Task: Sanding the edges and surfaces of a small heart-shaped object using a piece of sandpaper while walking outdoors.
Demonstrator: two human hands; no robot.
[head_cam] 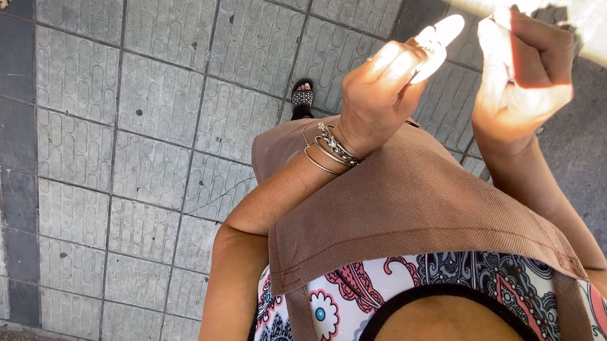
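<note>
The left hand is raised over the brown apron, its grip pinching a small pale strip that juts from the fingertips towards the right hand. The right hand's grip is curled closed just beside it; whether it touches the strip, I cannot tell. Bangles ring the left wrist.

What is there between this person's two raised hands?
In the head view, nothing fills the narrow gap between the left hand and the right hand; only sunlit paving shows through it, far below. A pale small object juts from the left hand's fingers.
</note>
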